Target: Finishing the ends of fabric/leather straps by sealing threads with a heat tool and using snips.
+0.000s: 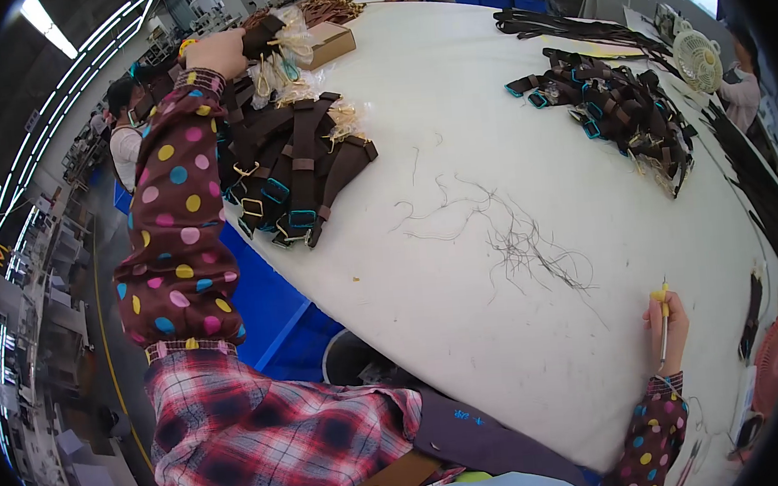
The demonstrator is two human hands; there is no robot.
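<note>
My left hand point(217, 55) is stretched out to the far left, closed on a dark brown strap point(261, 35) at the top of a pile. Its fingertips are partly hidden. Below it, a heap of dark brown straps point(302, 158) with blue-edged buckles, gold hooks and clear plastic wrapping lies on the white table point(427, 267). At the near right, my right hand point(668, 326) grips a thin pen-like tool point(664, 313) with a yellow collar and a fine tip pointing away from me. A thin cord shows by that wrist.
Loose dark threads point(526, 241) lie mid-table. A second strap pile point(616, 106) is at the far right, with long black straps point(573, 27) behind. A small fan point(696, 62) and a pink fan point(776, 363) stand along the right edge. Blue bins point(276, 316) sit below the left edge.
</note>
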